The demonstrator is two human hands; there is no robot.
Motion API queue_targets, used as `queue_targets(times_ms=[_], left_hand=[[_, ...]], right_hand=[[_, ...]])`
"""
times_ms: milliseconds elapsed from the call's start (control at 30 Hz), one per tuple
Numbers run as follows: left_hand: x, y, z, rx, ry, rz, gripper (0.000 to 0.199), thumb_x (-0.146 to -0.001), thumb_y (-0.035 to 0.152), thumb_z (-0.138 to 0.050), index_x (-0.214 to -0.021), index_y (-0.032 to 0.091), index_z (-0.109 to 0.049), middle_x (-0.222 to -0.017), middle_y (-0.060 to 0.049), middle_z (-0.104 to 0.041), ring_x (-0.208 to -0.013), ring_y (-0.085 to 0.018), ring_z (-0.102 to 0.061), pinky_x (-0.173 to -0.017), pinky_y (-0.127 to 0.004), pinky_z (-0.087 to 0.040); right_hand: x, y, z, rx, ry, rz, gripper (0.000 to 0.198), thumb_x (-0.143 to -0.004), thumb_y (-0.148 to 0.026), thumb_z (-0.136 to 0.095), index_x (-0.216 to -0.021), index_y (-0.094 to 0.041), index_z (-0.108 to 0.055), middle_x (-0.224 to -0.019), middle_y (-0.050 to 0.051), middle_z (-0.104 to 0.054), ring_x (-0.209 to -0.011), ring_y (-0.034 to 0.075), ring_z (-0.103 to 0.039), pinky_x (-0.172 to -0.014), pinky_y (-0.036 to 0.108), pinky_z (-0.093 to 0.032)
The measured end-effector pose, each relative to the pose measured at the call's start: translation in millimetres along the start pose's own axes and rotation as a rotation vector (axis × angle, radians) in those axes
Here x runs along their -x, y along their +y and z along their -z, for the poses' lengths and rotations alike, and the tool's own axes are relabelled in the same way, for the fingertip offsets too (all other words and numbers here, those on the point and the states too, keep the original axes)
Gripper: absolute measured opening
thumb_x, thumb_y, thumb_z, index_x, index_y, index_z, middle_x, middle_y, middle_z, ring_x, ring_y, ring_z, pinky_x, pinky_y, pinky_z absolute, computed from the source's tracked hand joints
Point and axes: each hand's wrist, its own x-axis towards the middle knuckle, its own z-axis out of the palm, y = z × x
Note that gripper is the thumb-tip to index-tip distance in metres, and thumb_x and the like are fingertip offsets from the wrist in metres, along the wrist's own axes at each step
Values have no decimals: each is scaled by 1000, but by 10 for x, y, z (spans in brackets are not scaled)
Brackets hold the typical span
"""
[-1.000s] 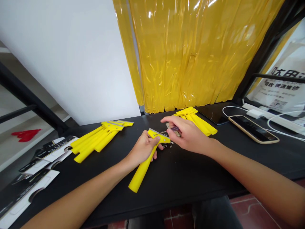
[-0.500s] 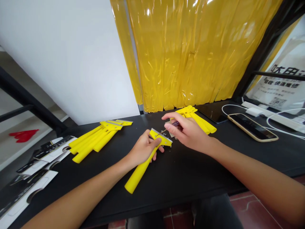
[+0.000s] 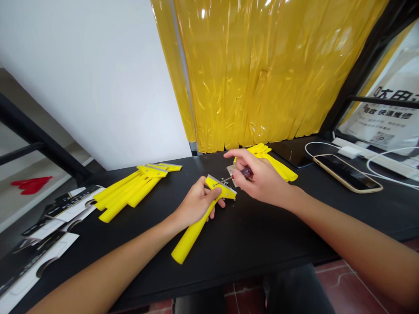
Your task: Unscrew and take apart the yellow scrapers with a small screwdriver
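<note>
My left hand [image 3: 200, 201] is closed around the neck of a yellow scraper [image 3: 193, 237], thumb on its flat head. The scraper's handle slants down toward me, and a grey metal strip runs along the head's far edge. In my right hand [image 3: 258, 176] is a screwdriver [image 3: 248, 172] with a dark reddish handle, its index finger lifted off. The thin shaft points left, its tip at the scraper's head near a screw. Small metal screws [image 3: 225, 182] lie just behind the head. A pale flat piece [image 3: 233, 175] is partly hidden by my right hand.
Several yellow scrapers [image 3: 131, 192] are piled on the black table [image 3: 262, 244] at left, with more yellow handles [image 3: 278, 165] behind my right hand. Printed cards [image 3: 62, 231] lie far left. A phone [image 3: 347, 173], a dark tablet-like slab [image 3: 291, 152], white cables and a power strip [image 3: 393, 163] occupy the right.
My right hand has shifted slightly, its index finger now more curled and the screwdriver handle turned a little lower. The left hand and the scraper stay nearly in place.
</note>
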Motion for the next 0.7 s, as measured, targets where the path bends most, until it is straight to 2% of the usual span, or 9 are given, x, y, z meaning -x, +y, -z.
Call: queue_targets(times_ms=[100,233,300,367,500,567,700], left_hand=[[0,6,2,0,-3,-6,37,-94,49,-59,-96,25,-32,-76,-2,-73,-38,-11,-54,-31,-20,-40],[0,15,-3,13,6,7,37,-93,49,-60,-98,25,-32,-76,-2,-73,-38,-11,-54,-31,-20,-41],[-1,15,-8,15,7,9,37,-94,49,-60,-98,25,-31,-75,-2,-73,-38,-11,-54,-31,-21,-41],[-2,14,-12,18,10,9,37,-94,48,-59,-98,25,-31,-75,-1,-73,-37,-11,-54,-31,-20,-41],[-4,10,-8,25,15,3,36,-94,46,-60,-98,25,-31,-75,-1,-73,-37,-11,-54,-31,-21,-41],[-7,6,-3,31,10,-7,35,-94,46,-60,-98,25,-32,-75,-1,-73,-37,-12,-54,-31,-21,-42],[-11,3,2,30,11,-21,35,-94,45,-60,-97,25,-32,-75,-1,-72,-37,-11,-54,-32,-21,-42]], right_hand=[[2,-8,-4,12,9,49,46,-89,-18,-57,-133,-22,-49,-84,-2,-55,-62,11,-48,-61,26,-38],[0,6,8,32,-12,-12,26,-99,-31,-50,-122,-22,-57,-79,-1,-61,-61,12,-53,-60,27,-38],[-3,16,18,34,-14,-48,24,-101,-35,-47,-118,-22,-59,-75,-2,-63,-58,12,-53,-58,26,-38],[-2,15,24,25,-7,-32,26,-101,-33,-48,-123,-22,-57,-74,-2,-62,-58,12,-53,-58,26,-38],[7,-12,23,40,-12,97,36,-98,-30,-53,-133,-22,-51,-96,4,-66,-73,14,-59,-67,28,-44],[9,-14,22,58,-31,110,35,-99,-31,-51,-133,-21,-51,-104,6,-66,-79,15,-62,-71,28,-45],[2,20,31,93,-17,12,26,-102,-35,-46,-120,-21,-58,-85,1,-68,-68,14,-61,-63,27,-41]])
